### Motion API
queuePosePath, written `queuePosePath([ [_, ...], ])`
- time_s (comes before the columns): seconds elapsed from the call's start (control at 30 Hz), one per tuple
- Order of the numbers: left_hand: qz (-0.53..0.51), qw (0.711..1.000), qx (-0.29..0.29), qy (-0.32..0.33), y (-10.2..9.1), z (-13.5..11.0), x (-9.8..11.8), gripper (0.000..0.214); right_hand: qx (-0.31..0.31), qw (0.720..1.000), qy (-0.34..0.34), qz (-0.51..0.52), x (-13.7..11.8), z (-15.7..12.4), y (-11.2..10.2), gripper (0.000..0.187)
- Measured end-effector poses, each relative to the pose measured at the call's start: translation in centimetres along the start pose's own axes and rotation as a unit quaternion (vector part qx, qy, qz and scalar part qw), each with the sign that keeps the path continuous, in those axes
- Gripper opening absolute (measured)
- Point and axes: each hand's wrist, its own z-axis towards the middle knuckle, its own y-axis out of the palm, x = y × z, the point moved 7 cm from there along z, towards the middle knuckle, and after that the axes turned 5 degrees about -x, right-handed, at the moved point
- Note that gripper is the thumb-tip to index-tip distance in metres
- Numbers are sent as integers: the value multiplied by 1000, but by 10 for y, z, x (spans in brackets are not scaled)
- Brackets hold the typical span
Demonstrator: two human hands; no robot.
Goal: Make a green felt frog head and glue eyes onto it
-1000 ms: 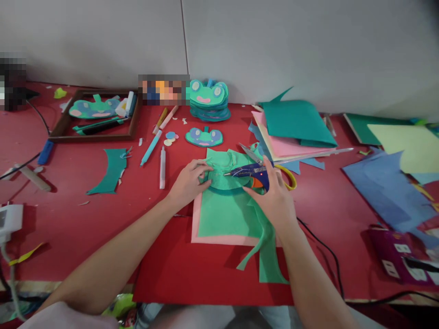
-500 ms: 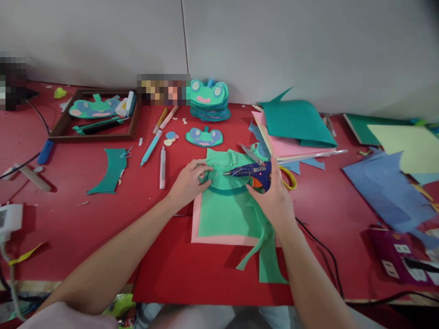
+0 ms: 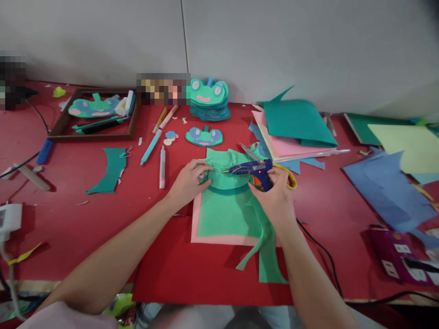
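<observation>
Glue gun of dark-blue plastic (image 3: pixel 245 167), tip pointing nine o'clock over rounded mint-green felt (image 3: pixel 228 182); right hand (image 3: pixel 278 194), at four, curls round the handle, apparently aiming. Left hand (image 3: pixel 189 180), at nine, slightly parted fingers touching felt, perhaps steadying; pinch unclear.

Your red table (image 3: pixel 318 205) carries a brown-rimmed tray (image 3: pixel 92 138) at the far left, with a curved teal scrap (image 3: pixel 111 171) nearer you. A brighter red sheet (image 3: pixel 206 278) lies straight before you; to your right lie a black cable (image 3: pixel 325 251), loose blue sheets (image 3: pixel 380 183) and a purple box (image 3: pixel 386 253) near the front edge.
</observation>
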Motion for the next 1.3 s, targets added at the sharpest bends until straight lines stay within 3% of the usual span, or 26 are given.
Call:
queuePosePath([
  [0.47, -2, 1000, 4, 4, 0, 0, -1, 25, 2, 1000, 15, -16, -1, -1, -10, 31],
  [0.9, -3, 1000, 4, 7, 0, 0, -2, 26, -56, 998, 19, -18, 7, -1, -13, 16],
  [1.3, 3, 1000, 6, 6, 0, 0, -1, 24, -26, 995, 16, -99, 8, -2, -25, 13],
])
